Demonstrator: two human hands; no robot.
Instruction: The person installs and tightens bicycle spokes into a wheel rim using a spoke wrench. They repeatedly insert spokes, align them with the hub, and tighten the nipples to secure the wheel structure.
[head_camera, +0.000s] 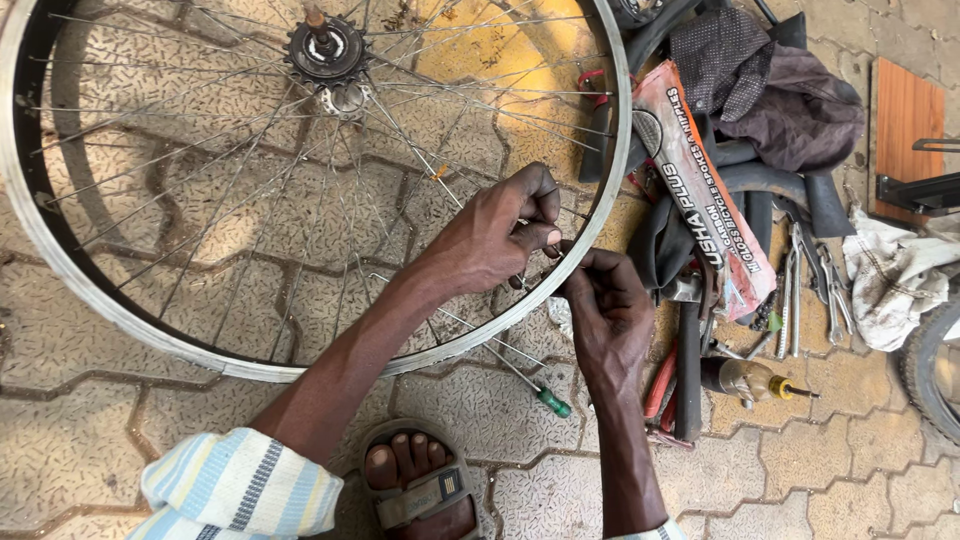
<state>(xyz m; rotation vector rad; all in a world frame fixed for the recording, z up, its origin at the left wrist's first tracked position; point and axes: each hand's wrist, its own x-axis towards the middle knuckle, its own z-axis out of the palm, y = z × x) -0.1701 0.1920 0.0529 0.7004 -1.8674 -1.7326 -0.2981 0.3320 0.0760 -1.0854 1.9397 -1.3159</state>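
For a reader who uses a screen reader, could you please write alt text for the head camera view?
A person's left hand and right hand pinch a thin spoke at the rim of a bare bicycle wheel lying on paving stones. A green-handled screwdriver lies below the hands; spanners, rubber tubes and a small oil bottle sit to the right.

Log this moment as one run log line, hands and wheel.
left hand: pinching spoke at rim | right hand: fingers at same spot | bicycle wheel: on paving | screwdriver: lying below rim

The wheel rim (300, 366) runs off the top edge; whatever the hands pinch looks too small to tell.
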